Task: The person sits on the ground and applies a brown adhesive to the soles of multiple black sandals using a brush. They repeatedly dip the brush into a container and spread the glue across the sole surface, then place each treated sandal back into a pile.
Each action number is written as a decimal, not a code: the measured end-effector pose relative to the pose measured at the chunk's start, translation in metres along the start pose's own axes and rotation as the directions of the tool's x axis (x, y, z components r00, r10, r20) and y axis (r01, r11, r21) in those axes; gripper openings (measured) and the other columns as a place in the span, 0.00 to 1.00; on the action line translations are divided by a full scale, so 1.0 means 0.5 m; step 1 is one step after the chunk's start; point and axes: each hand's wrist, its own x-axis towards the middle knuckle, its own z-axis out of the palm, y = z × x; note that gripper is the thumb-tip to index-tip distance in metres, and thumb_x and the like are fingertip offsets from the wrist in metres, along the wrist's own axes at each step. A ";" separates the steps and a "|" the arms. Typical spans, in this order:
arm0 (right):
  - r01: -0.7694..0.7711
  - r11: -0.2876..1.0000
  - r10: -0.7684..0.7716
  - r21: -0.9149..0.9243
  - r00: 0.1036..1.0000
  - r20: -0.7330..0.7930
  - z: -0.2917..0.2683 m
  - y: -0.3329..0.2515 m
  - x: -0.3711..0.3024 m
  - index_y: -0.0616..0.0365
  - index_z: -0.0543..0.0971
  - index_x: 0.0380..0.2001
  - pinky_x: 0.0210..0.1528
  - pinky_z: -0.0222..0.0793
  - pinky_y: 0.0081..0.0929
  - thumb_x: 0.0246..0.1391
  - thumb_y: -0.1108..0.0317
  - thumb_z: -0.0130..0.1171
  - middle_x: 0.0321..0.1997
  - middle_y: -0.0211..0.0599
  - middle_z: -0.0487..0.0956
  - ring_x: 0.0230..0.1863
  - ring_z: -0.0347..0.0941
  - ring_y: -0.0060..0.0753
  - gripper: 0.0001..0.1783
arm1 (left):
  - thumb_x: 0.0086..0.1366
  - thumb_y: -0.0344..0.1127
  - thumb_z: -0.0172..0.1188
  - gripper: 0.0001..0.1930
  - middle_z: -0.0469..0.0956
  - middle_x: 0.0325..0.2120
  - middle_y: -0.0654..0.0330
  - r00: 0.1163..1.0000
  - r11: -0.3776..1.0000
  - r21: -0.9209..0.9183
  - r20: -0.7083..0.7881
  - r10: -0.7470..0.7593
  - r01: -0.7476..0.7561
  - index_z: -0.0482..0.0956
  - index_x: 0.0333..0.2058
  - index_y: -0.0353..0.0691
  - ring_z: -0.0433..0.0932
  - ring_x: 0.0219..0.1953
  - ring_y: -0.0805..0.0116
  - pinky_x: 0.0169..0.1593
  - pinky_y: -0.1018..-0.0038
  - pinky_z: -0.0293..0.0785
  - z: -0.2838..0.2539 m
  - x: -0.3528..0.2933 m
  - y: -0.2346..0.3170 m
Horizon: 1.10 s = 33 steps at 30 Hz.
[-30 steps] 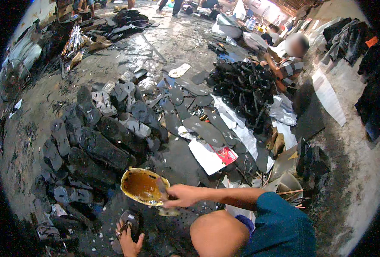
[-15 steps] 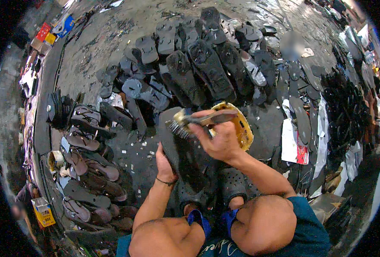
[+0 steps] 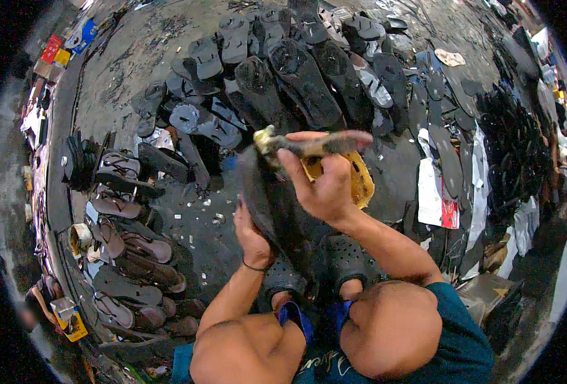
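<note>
My left hand (image 3: 251, 237) grips the left edge of a long dark shoe sole (image 3: 265, 198), its fingers partly hidden behind it. The sole stands tilted above my feet and is smeared by motion. In my right hand (image 3: 327, 189) is a brush (image 3: 315, 146) with a long handle, closed between thumb and fingers. The brush's yellowish, crusted head lies at the sole's upper end; its bristles are hard to make out. Just behind my right hand sits a bowl (image 3: 362, 182) coated in yellow, partly covered by that hand.
Dark soles and sandals (image 3: 306, 83) spread across the floor ahead. Strapped sandals (image 3: 120, 208) line the left side, and black strips (image 3: 507, 141) are heaped at the right. White and red packaging (image 3: 430, 195) lies right of the bowl. My feet wear perforated clogs (image 3: 347, 259).
The brush has moved up toward the sole's top end, its handle now more level. My left hand and the sole have shifted slightly, and the view has tilted a little.
</note>
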 end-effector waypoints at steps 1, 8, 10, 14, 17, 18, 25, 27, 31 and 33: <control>-0.166 0.986 0.166 0.006 0.986 -0.005 -0.001 0.008 -0.013 0.59 0.81 0.40 0.49 0.73 0.34 0.56 0.66 0.67 0.42 0.46 0.82 0.46 0.80 0.43 0.11 | 0.77 0.47 0.42 0.21 0.79 0.49 0.56 0.988 0.946 -0.290 -0.018 -0.153 0.141 0.75 0.52 0.35 0.79 0.49 0.64 0.52 0.68 0.75 0.055 -0.006 0.048; -0.557 0.591 0.533 0.583 0.813 0.235 -0.055 0.043 -0.034 0.60 0.81 0.45 0.48 0.72 0.26 0.61 0.62 0.64 0.42 0.31 0.82 0.45 0.76 0.22 0.14 | 0.72 0.67 0.35 0.39 0.70 0.62 0.47 0.729 0.706 -0.180 0.153 -0.668 0.685 0.64 0.66 0.41 0.72 0.61 0.55 0.63 0.55 0.70 -0.080 -0.134 0.124; -0.617 0.597 0.588 0.513 0.771 0.243 -0.064 0.072 -0.045 0.60 0.81 0.45 0.48 0.72 0.25 0.61 0.62 0.64 0.42 0.31 0.82 0.44 0.76 0.23 0.14 | 0.71 0.69 0.35 0.41 0.68 0.63 0.48 0.687 0.667 -0.166 0.195 -0.700 0.726 0.61 0.68 0.42 0.71 0.62 0.54 0.64 0.54 0.69 -0.104 -0.168 0.106; -0.499 0.800 0.366 0.334 0.846 0.389 0.021 0.014 -0.063 0.61 0.81 0.44 0.47 0.72 0.25 0.59 0.64 0.65 0.42 0.34 0.83 0.42 0.78 0.26 0.14 | 0.69 0.71 0.40 0.40 0.75 0.56 0.55 0.793 0.733 -0.303 0.254 -0.554 0.609 0.68 0.63 0.42 0.77 0.55 0.58 0.59 0.58 0.73 -0.085 -0.108 0.113; -0.009 0.999 -0.004 0.033 0.924 0.383 0.057 0.032 -0.103 0.60 0.81 0.43 0.49 0.73 0.32 0.54 0.64 0.68 0.41 0.39 0.84 0.42 0.80 0.36 0.15 | 0.67 0.72 0.43 0.38 0.81 0.45 0.61 0.958 0.948 -0.141 0.055 -0.282 0.287 0.75 0.55 0.43 0.80 0.45 0.63 0.50 0.63 0.78 0.003 0.003 0.146; 0.160 0.987 -0.140 -0.025 0.921 0.364 0.058 0.037 -0.112 0.58 0.81 0.42 0.50 0.73 0.36 0.52 0.62 0.70 0.42 0.42 0.84 0.43 0.81 0.44 0.17 | 0.66 0.73 0.45 0.39 0.81 0.46 0.60 0.947 0.931 -0.172 0.081 -0.312 0.321 0.74 0.55 0.41 0.80 0.45 0.62 0.51 0.62 0.77 0.001 0.044 0.163; -0.114 0.987 0.063 0.111 0.919 0.390 0.054 -0.007 -0.089 0.60 0.81 0.42 0.48 0.74 0.33 0.56 0.63 0.67 0.40 0.41 0.84 0.43 0.80 0.33 0.14 | 0.62 0.77 0.44 0.48 0.79 0.50 0.54 0.772 0.640 -0.458 0.511 -0.378 0.617 0.68 0.60 0.33 0.79 0.48 0.62 0.54 0.68 0.76 0.009 0.065 0.102; -0.027 0.988 -0.051 0.150 0.869 0.492 0.035 -0.024 -0.075 0.61 0.82 0.41 0.47 0.73 0.27 0.55 0.66 0.67 0.38 0.37 0.83 0.40 0.77 0.25 0.13 | 0.61 0.80 0.39 0.53 0.80 0.49 0.54 0.681 0.588 -0.347 0.439 -0.586 0.731 0.70 0.60 0.31 0.80 0.45 0.63 0.51 0.69 0.78 0.048 0.052 0.139; -0.077 0.994 0.051 0.079 0.955 0.291 0.042 0.011 -0.060 0.60 0.82 0.39 0.47 0.75 0.34 0.56 0.62 0.66 0.39 0.44 0.84 0.42 0.82 0.38 0.13 | 0.61 0.79 0.43 0.42 0.83 0.38 0.58 0.943 0.890 -0.314 0.122 -0.309 0.332 0.79 0.45 0.40 0.82 0.37 0.62 0.41 0.63 0.82 0.042 0.060 0.127; -0.047 0.999 0.048 -0.011 0.943 0.328 0.028 0.021 -0.089 0.60 0.82 0.42 0.48 0.74 0.33 0.55 0.64 0.67 0.38 0.40 0.84 0.41 0.81 0.33 0.14 | 0.61 0.78 0.46 0.41 0.82 0.34 0.59 0.921 0.820 -0.421 0.174 -0.348 0.389 0.79 0.43 0.42 0.82 0.34 0.63 0.36 0.64 0.82 0.042 0.069 0.146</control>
